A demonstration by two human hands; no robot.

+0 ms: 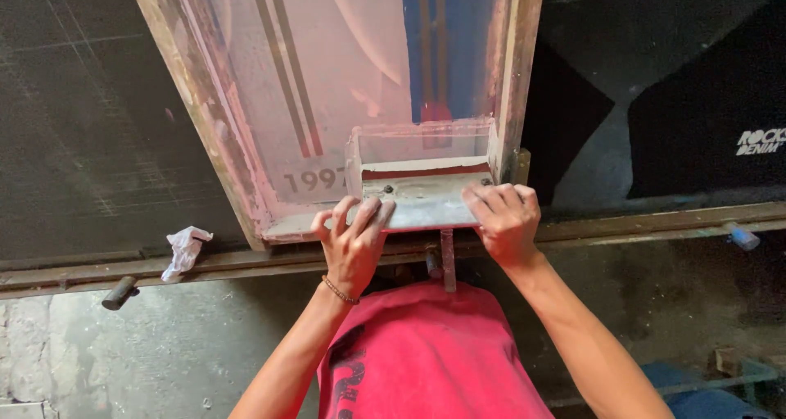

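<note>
Both hands, left hand (354,237) and right hand (503,216), clamp the squeegee (426,198) at the near end of the wood-framed printing screen (352,83), its ink pull seemingly finished, lifting likely next

— What can't you make out here?
— The screen frame (246,153) runs off the top edge, so its far end is unseen. The left hand (354,243) and right hand (503,218) cover the squeegee's (426,202) near edge.
— And the blade?
— Hidden under the handle. The blue thing (704,394) at bottom right is cut off too.
</note>
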